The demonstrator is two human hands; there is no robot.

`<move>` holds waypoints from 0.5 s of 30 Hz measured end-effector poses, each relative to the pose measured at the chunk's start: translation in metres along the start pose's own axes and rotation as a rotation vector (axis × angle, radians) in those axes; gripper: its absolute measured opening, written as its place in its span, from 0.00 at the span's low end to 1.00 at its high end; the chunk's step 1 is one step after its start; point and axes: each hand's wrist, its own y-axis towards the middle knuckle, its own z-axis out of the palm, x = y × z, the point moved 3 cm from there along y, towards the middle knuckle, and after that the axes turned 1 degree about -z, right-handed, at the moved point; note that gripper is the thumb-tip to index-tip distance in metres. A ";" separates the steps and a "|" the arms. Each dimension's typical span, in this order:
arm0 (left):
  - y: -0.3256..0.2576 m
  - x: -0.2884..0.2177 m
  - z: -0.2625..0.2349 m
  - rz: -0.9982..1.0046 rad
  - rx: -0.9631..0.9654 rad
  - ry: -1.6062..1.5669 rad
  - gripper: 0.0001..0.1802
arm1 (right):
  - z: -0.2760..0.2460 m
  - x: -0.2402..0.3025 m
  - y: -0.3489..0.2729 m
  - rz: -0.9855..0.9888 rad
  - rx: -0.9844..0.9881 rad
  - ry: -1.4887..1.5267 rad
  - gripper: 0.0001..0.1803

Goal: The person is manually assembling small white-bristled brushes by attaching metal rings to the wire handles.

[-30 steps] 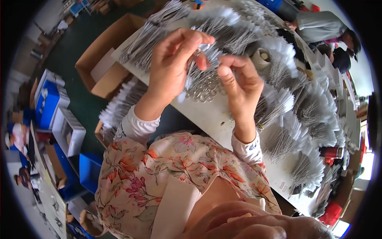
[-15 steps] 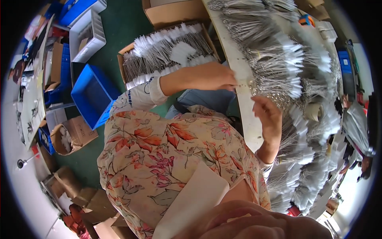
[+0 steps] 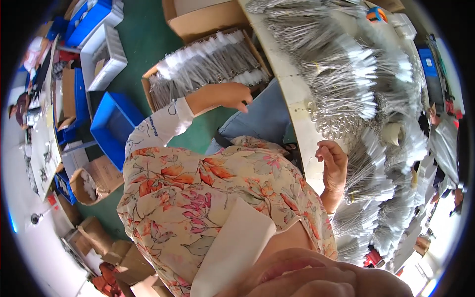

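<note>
My left hand reaches out to the left over the near edge of a cardboard box on the floor, which is filled with bundles of thin metal wire pieces with white tags. Its fingers are curled downward and I see nothing in them. My right hand rests at the edge of the white worktable, fingers loosely curled and apart, holding nothing. It lies beside heaps of bundled metal wire pieces that cover the table.
A roll of tape lies among the wire bundles. On the green floor stand a blue crate, a white crate, another cardboard box and several small boxes. Other people sit at the right rim.
Both hands held a wire bundle over the table a second ago. My left hand has swung left to the floor box; my right hand has dropped to the table edge, empty.
</note>
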 end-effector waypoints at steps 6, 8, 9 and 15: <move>0.043 -0.121 -0.129 0.394 0.323 -0.417 0.18 | -0.048 0.038 -0.015 -0.095 -0.129 -0.056 0.07; 0.071 -0.149 -0.177 0.359 0.279 -0.472 0.16 | -0.075 0.063 -0.034 -0.156 -0.211 -0.090 0.07; 0.098 -0.155 -0.197 0.392 0.237 -0.459 0.15 | -0.087 0.075 -0.047 -0.171 -0.263 -0.140 0.07; 0.314 -0.118 -0.271 0.116 -0.244 -0.327 0.16 | -0.165 0.098 -0.120 -0.160 -0.548 -0.297 0.08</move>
